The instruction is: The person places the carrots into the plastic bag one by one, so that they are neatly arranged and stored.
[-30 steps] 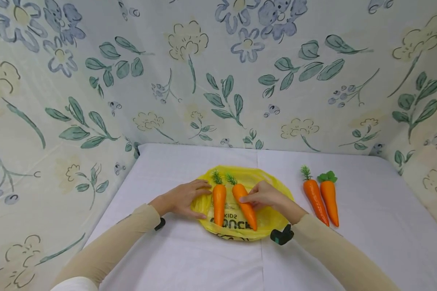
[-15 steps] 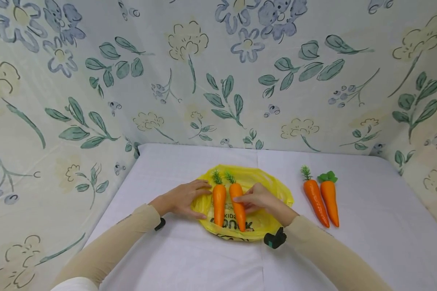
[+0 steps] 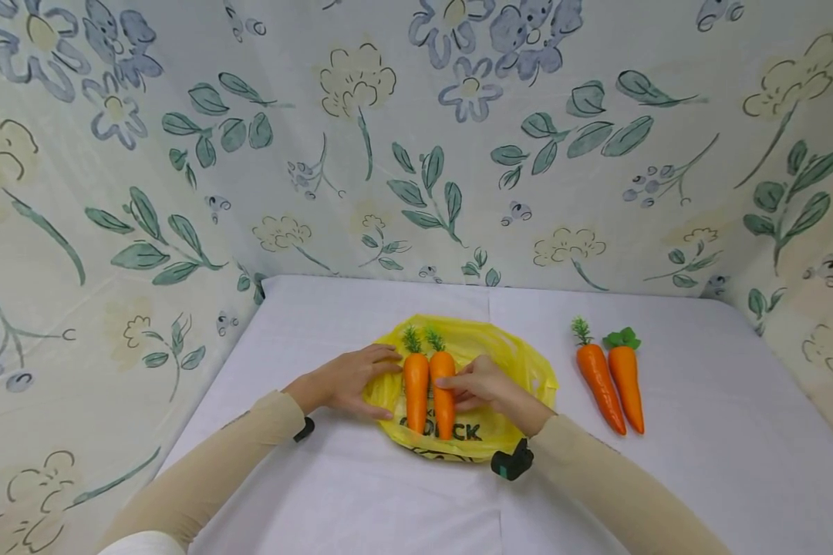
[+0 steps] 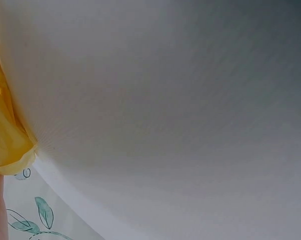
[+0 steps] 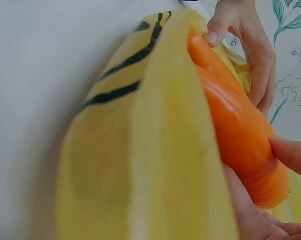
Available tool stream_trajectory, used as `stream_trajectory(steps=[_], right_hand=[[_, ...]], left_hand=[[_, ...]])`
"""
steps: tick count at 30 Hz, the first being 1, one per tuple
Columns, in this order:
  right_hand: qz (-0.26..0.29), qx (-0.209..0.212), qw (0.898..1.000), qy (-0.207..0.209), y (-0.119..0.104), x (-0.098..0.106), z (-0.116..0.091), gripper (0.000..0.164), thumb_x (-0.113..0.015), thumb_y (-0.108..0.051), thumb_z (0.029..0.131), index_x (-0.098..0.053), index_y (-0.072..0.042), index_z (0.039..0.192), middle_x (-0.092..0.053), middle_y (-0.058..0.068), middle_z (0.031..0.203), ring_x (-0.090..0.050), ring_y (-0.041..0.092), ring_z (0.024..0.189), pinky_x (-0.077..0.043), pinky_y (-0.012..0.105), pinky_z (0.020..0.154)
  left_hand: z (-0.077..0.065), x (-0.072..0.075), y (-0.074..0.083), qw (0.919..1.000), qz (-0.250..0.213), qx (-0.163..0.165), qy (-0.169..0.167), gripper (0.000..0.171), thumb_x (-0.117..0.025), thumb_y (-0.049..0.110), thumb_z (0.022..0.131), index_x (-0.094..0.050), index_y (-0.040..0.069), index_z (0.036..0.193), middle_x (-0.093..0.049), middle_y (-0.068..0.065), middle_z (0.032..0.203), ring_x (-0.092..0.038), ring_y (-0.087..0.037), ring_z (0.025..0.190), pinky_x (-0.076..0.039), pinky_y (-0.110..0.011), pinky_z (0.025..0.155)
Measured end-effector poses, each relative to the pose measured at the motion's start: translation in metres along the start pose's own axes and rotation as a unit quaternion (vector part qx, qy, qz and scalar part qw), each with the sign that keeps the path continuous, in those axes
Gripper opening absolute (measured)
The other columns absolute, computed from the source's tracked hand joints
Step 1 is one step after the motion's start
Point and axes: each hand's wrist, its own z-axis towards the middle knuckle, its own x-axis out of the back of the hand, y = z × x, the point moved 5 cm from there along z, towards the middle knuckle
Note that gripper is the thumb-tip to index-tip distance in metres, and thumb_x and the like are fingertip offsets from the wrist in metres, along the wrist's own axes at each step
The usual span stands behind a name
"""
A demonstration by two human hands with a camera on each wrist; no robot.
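Observation:
A yellow plastic bag (image 3: 500, 339) with dark lettering lies with its mouth spread in the middle of the table. Inside it, a left carrot (image 3: 416, 385) and a right carrot (image 3: 442, 362) lie side by side, leafy tops pointing away from me. My right hand (image 3: 489, 385) pinches the right carrot between thumb and fingers; in the right wrist view, fingers also show under the carrot (image 5: 240, 130). My left hand (image 3: 350, 378) holds the bag's left edge, thumb and fingers spread along it. Little of that hand shows in the left wrist view, beside the bag (image 4: 8, 135).
Two more carrots lie to the right of the bag, a glossy carrot (image 3: 601, 389) with feathery leaves and another carrot (image 3: 627, 385) with broad leaves. A white cloth covers the table (image 3: 333, 493). Floral fabric (image 3: 361, 193) hangs behind and at both sides.
My right hand has shifted left with its carrot, which has turned from slanting to nearly parallel with the left one, close beside it. The left hand has stayed in place.

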Motion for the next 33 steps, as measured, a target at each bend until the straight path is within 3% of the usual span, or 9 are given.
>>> stream_trajectory(steps=[14, 23, 33], right_hand=[[0.022, 0.000, 1.000, 0.005, 0.0013, -0.0053, -0.0007, 0.028, -0.079, -0.012, 0.087, -0.058, 0.003, 0.076, -0.067, 0.017, 0.074, -0.070, 0.026, 0.063, -0.060, 0.040, 0.063], [0.027, 0.002, 1.000, 0.003, 0.0014, -0.0071, 0.0009, 0.028, -0.081, -0.013, 0.085, -0.064, 0.008, 0.087, -0.068, 0.020, 0.073, -0.071, 0.035, 0.066, -0.060, 0.043, 0.064], [0.031, 0.004, 0.999, 0.009, 0.0063, -0.0076, 0.0032, 0.029, -0.084, -0.016, 0.082, -0.067, 0.008, 0.082, -0.068, 0.022, 0.074, -0.071, 0.034, 0.063, -0.060, 0.042, 0.062]], left_hand=[[-0.0010, -0.0001, 0.0009, 1.0000, -0.001, 0.002, 0.003, 0.086, -0.056, 0.075, 0.084, -0.055, 0.012, 0.142, -0.040, -0.005, 0.154, -0.031, -0.024, 0.144, -0.033, -0.045, 0.114], [-0.0004, 0.0006, 0.0008, 1.0000, -0.001, 0.003, -0.003, 0.088, -0.056, 0.076, 0.083, -0.053, 0.011, 0.144, -0.039, -0.004, 0.154, -0.030, -0.022, 0.144, -0.032, -0.042, 0.115], [0.0000, 0.0010, 0.0025, 1.0000, -0.003, 0.005, -0.003, 0.086, -0.058, 0.074, 0.083, -0.054, 0.011, 0.143, -0.040, -0.004, 0.154, -0.031, -0.023, 0.144, -0.031, -0.042, 0.115]])
